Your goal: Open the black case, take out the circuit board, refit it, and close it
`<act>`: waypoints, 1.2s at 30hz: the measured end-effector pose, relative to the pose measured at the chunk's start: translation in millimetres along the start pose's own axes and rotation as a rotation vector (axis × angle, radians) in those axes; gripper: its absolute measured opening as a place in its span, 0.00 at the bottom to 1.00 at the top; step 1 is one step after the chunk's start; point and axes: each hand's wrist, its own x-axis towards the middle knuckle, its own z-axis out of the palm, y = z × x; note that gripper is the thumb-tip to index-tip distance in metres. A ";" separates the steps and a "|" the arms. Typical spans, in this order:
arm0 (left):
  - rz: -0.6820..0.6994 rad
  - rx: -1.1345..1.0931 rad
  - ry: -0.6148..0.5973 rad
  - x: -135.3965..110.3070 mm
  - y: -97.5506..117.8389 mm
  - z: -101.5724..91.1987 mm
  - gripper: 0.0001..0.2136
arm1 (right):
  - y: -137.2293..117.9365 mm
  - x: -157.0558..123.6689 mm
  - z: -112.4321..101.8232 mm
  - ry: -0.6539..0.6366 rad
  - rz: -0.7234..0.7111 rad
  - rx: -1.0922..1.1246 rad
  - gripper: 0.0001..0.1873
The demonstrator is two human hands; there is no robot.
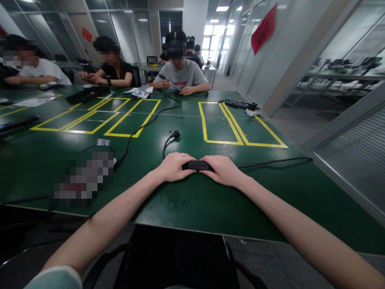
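Both ends of a black power adapter (198, 165) are gripped, one by each of my hands, over the green table (180, 200). My left hand (177, 166) wraps its fingers and thumb around the left end. Around the right end, my right hand (221, 169) is closed in the same way. A black plug (176, 134) on a short curved cord lies just beyond my left hand. From my right hand a thin black cable (276, 161) runs rightward across the tabletop.
Yellow tape outlines (224, 143) mark the table. A blurred-out object (86, 178) sits at the left, beside a long black cord (128, 144). At the far right lies a folded black stand (240, 104). Across the table a person (180, 76) holds a tool; other people sit leftward.
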 end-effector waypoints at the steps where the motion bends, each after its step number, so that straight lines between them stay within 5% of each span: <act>1: 0.001 -0.003 0.002 0.0 0.0 0.2 0.15 | 0.1 -0.2 -0.3 0.000 -0.004 -0.012 0.12; 24: 0.124 0.005 0.074 -1.2 -1.4 2.2 0.15 | 0.0 -3.0 1.1 0.091 -0.022 -0.053 0.14; 36: 0.045 -0.021 0.097 -2.8 -2.6 1.2 0.19 | -0.1 -4.7 5.2 0.135 0.027 0.020 0.17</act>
